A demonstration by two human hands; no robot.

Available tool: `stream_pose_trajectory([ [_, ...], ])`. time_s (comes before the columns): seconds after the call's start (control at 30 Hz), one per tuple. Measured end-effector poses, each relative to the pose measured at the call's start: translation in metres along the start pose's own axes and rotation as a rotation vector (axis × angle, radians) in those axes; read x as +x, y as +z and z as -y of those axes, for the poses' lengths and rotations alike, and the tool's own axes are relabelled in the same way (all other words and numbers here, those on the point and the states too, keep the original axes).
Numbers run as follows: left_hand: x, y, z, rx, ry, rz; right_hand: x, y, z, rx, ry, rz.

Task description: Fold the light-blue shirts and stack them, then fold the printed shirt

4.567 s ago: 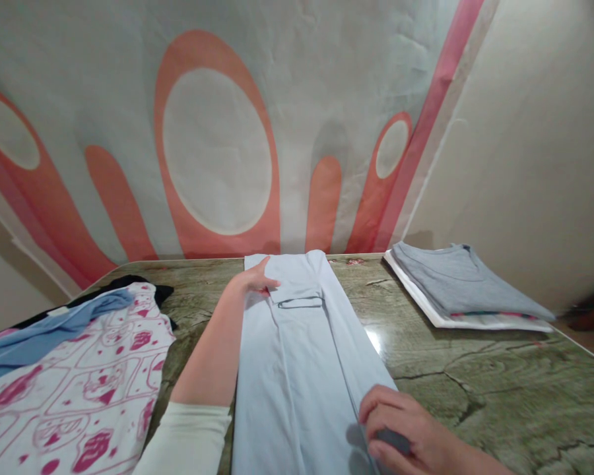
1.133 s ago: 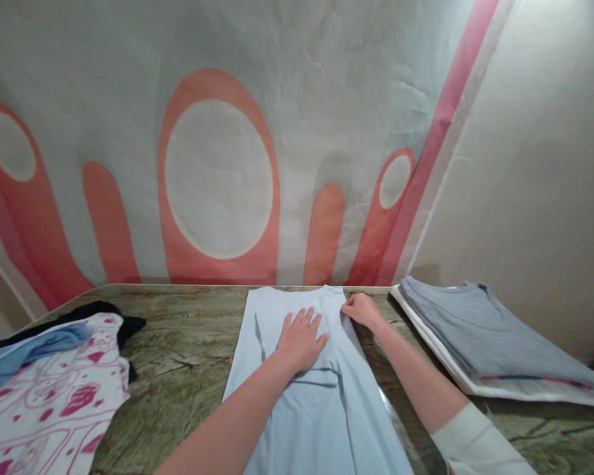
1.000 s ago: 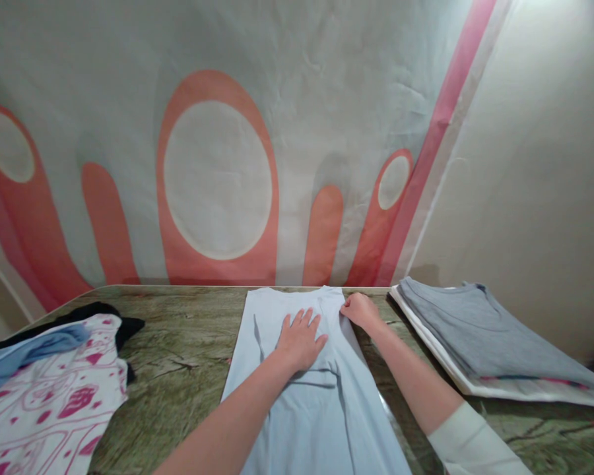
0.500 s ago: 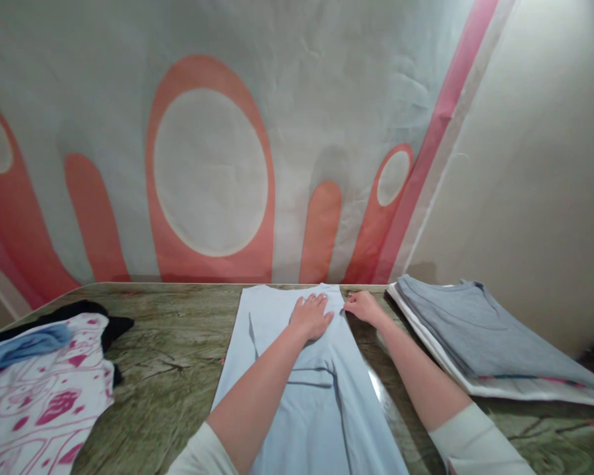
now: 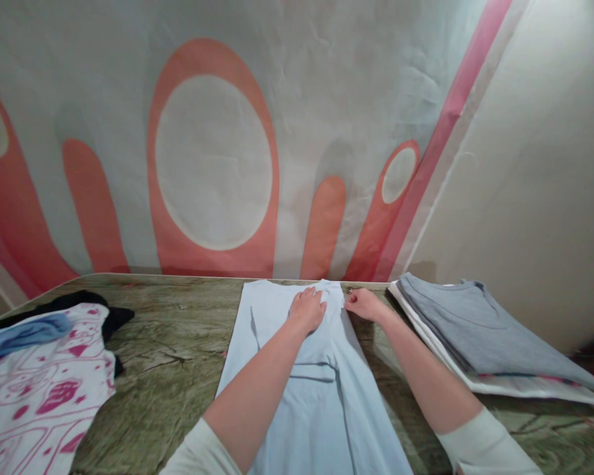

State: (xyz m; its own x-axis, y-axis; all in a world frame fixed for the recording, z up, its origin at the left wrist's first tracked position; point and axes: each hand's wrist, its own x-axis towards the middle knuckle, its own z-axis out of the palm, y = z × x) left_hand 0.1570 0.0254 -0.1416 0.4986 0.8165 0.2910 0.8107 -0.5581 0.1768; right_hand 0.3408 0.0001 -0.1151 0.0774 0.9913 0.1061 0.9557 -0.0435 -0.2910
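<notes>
A pale blue garment (image 5: 321, 402) lies folded into a long strip down the middle of a green marbled table (image 5: 178, 356). My left hand (image 5: 307, 309) rests palm down on its far end, fingers curled over the cloth near the top edge. My right hand (image 5: 362, 304) sits just to the right, fingers closed in a pinch on the garment's far right corner. Both forearms reach forward over the strip.
A stack of folded shirts with a grey one (image 5: 470, 323) on top lies at the right. A loose pile with a white and pink printed cloth (image 5: 39, 389), a blue piece and a black piece lies at the left. A painted wall stands right behind the table.
My left hand has slid from the middle of the garment's upper part up to its far edge and its fingers have curled. My right hand has stayed at the far right corner.
</notes>
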Motion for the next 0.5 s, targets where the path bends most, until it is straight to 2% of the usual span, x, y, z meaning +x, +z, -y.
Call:
stream_pose_trajectory([
  [0.1, 0.0, 0.002, 0.002, 0.009, 0.015, -0.004, -0.022, 0.005, 0.019, -0.032, -0.051, -0.081],
  [0.17, 0.0, 0.004, 0.002, 0.019, 0.027, -0.004, -0.043, 0.015, 0.032, -0.04, -0.17, -0.14],
  [0.27, -0.001, 0.005, 0.003, 0.029, 0.048, -0.007, -0.069, 0.029, 0.039, -0.03, -0.327, -0.118],
  [0.33, -0.001, 0.004, 0.003, 0.024, 0.045, -0.008, -0.079, 0.033, 0.032, -0.052, -0.3, -0.042],
  [0.4, 0.0, 0.002, 0.003, 0.01, 0.029, -0.012, -0.08, 0.031, 0.019, -0.09, -0.211, 0.021],
  [0.5, 0.0, -0.001, 0.003, -0.015, 0.0, -0.05, -0.075, 0.024, 0.003, -0.135, -0.113, 0.056],
])
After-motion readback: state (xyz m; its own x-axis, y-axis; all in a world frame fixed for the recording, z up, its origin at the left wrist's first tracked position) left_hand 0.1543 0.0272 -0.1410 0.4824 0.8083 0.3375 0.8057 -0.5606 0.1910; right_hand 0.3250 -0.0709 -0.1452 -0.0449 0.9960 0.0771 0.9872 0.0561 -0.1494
